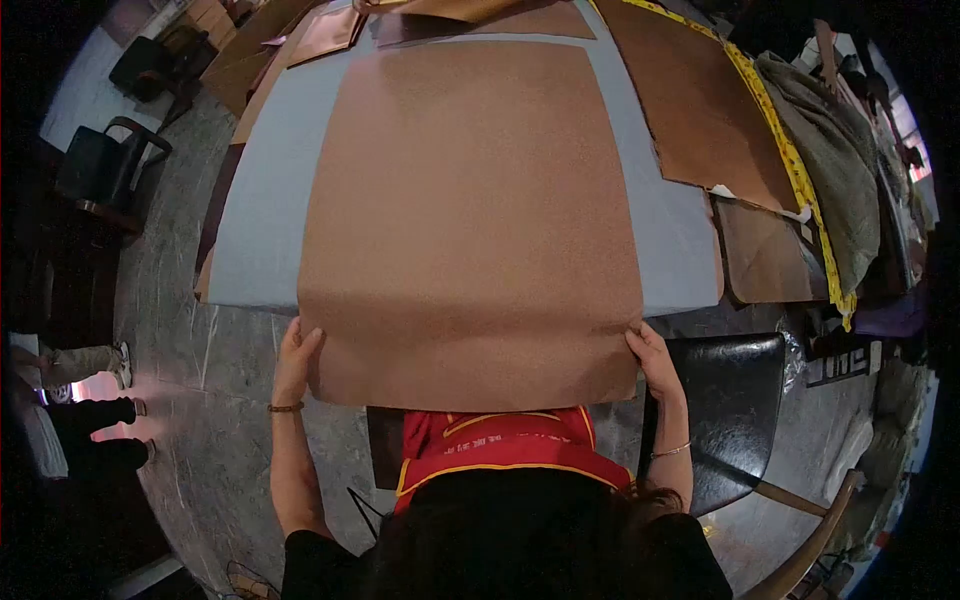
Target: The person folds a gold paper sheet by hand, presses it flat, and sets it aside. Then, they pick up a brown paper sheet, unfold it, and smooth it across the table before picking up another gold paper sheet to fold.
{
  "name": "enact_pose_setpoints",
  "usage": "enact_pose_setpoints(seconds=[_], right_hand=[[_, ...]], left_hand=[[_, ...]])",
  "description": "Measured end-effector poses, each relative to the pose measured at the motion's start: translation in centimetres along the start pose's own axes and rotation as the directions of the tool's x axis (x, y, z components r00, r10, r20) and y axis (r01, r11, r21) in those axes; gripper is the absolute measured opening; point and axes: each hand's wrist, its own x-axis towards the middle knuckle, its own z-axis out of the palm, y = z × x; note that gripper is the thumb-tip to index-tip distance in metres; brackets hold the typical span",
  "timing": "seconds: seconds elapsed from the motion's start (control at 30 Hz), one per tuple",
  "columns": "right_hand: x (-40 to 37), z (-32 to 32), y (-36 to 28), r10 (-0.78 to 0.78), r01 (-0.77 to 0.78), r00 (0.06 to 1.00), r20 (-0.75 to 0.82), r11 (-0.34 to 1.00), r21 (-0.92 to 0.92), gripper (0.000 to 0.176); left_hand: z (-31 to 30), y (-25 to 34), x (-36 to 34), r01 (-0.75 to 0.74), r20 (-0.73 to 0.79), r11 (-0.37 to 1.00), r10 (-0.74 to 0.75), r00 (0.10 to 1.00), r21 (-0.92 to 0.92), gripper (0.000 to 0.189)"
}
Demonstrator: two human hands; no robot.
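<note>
A large brown sheet (470,190) lies over a pale grey-blue cloth (265,200) on the table, its near end hanging past the front edge toward my body. My left hand (293,355) pinches the sheet's left side near that overhanging end, thumb on top. At the opposite side my right hand (650,355) grips the right edge in the same way. Fingers of both hands are partly hidden beneath the sheet. Below its near edge shows a red apron (510,445) with yellow trim.
Brown board (710,110) and a yellow tape measure (775,120) lie along the table's right side, beside a grey-green cloth (825,150). A black-seated chair (725,410) stands close on the right. Another chair (100,165) is at far left, and people's legs (95,420) show at lower left.
</note>
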Motion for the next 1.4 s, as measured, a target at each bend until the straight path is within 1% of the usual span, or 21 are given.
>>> enact_pose_setpoints(seconds=[0.13, 0.2, 0.27, 0.37, 0.43, 0.47, 0.53, 0.57, 0.63, 0.7, 0.77, 0.83, 0.93, 1.0, 1.03, 1.13, 1.2, 1.27, 1.3, 1.37, 1.4], right_hand=[[-0.5, -0.5, 0.2, 0.044, -0.037, 0.997, 0.069, 0.994, -0.105, 0.045], [-0.6, 0.0, -0.3, 0.041, -0.031, 0.997, 0.072, 0.99, -0.135, 0.047], [-0.7, 0.2, -0.1, 0.046, -0.052, 0.995, -0.088, 0.996, -0.067, 0.05], [1.3, -1.4, 2.7, 0.0, 0.002, 0.993, -0.118, 1.0, 0.019, 0.05], [1.7, -1.5, 3.2, -0.005, 0.006, 0.992, -0.122, 1.0, 0.008, 0.049], [1.8, -1.3, 3.0, -0.009, 0.009, 0.993, -0.121, 1.0, -0.006, 0.049], [0.8, -0.7, 1.5, -0.013, 0.013, 0.994, -0.107, 1.0, 0.004, 0.049], [0.6, -0.4, 0.7, -0.013, 0.014, 0.997, -0.081, 1.0, 0.008, 0.048], [0.9, -1.2, 1.1, -0.012, 0.011, 0.998, -0.065, 1.0, -0.019, 0.048], [1.3, -0.9, 1.1, -0.009, 0.008, 1.0, -0.03, 0.999, -0.048, 0.048], [1.0, -0.5, 0.4, 0.105, -0.104, 0.989, -0.107, 0.995, 0.011, 0.044], [0.9, -0.7, 0.9, 0.08, -0.082, 0.994, -0.07, 0.996, -0.037, 0.047], [1.1, -1.0, 2.1, 0.043, -0.045, 0.998, -0.042, 0.998, -0.05, 0.052], [1.2, -0.9, 2.5, 0.01, -0.009, 0.999, -0.04, 1.0, 0.003, 0.055], [1.1, -0.9, 2.2, -0.014, 0.014, 1.0, 0.005, 1.0, 0.027, 0.059], [1.7, -1.4, 3.4, 0.009, -0.014, 0.995, -0.099, 0.999, -0.041, 0.062], [0.9, -0.3, 1.0, 0.045, -0.039, 0.989, -0.14, 0.998, 0.041, 0.066], [1.1, -0.6, 1.1, -0.035, 0.034, 0.994, -0.107, 0.999, -0.01, 0.066], [1.6, -1.4, 2.2, 0.039, -0.038, 0.992, -0.122, 0.999, 0.014, 0.066], [1.6, -0.9, 1.6, 0.051, -0.047, 0.991, -0.121, 0.998, 0.04, 0.066], [1.5, -0.7, 1.4, 0.063, -0.059, 0.993, -0.097, 0.997, 0.044, 0.065]], left_hand=[[0.5, 0.7, -0.6, 0.035, 0.047, 0.997, -0.038, 0.998, 0.066, 0.043], [-1.3, -2.7, 0.6, -0.013, 0.067, 0.992, 0.004, 0.998, 0.127, 0.043], [-0.6, -2.0, 0.4, -0.053, 0.094, 0.98, 0.036, 0.995, 0.193, 0.044], [-0.1, -1.3, 0.0, -0.013, 0.163, 1.0, 0.01, 0.987, 0.022, 0.042], [-1.9, -1.6, 0.6, -0.004, 0.236, 0.965, -0.061, 0.97, 0.262, 0.05], [-2.3, -1.1, 0.9, -0.01, 0.238, 0.965, -0.055, 0.97, 0.263, 0.05], [-3.0, 0.4, 1.7, 0.048, 0.091, 0.917, -0.091, 0.992, 0.396, 0.039], [-3.3, 0.6, 2.9, -0.149, 0.079, 0.889, 0.127, 0.989, 0.434, 0.031], [-4.1, 2.2, 5.0, -0.187, -0.005, 0.915, 0.203, 0.979, 0.358, 0.03], [-1.3, 5.6, 6.9, -0.143, -0.177, 0.857, 0.261, 0.949, 0.495, 0.03], [-0.2, 5.9, 10.8, -0.239, -0.173, 0.78, 0.404, 0.898, 0.579, 0.031], [2.1, 6.2, 14.2, -0.292, -0.199, 0.678, 0.548, 0.812, 0.674, 0.033], [3.9, 8.5, 19.2, -0.128, -0.226, 0.571, 0.508, 0.831, 0.811, 0.038], [5.0, 9.2, 22.0, 0.093, -0.276, 0.565, 0.247, 0.929, 0.82, 0.04], [5.7, 8.6, 23.0, 0.035, -0.333, 0.641, 0.35, 0.876, 0.766, 0.04], [7.0, 10.1, 23.2, -0.027, -0.285, 0.723, 0.306, 0.909, 0.69, 0.043], [6.8, 10.8, 24.2, 0.134, -0.335, 0.618, 0.222, 0.916, 0.775, 0.043], [5.5, 7.7, 26.9, 0.01, -0.356, 0.673, 0.379, 0.854, 0.739, 0.044], [5.8, 8.3, 26.8, -0.013, -0.326, 0.662, 0.386, 0.863, 0.75, 0.044], [6.2, 10.0, 26.1, 0.092, -0.264, 0.692, 0.147, 0.953, 0.717, 0.038], [6.6, 9.9, 26.1, 0.081, -0.247, 0.684, 0.148, 0.958, 0.725, 0.038]])
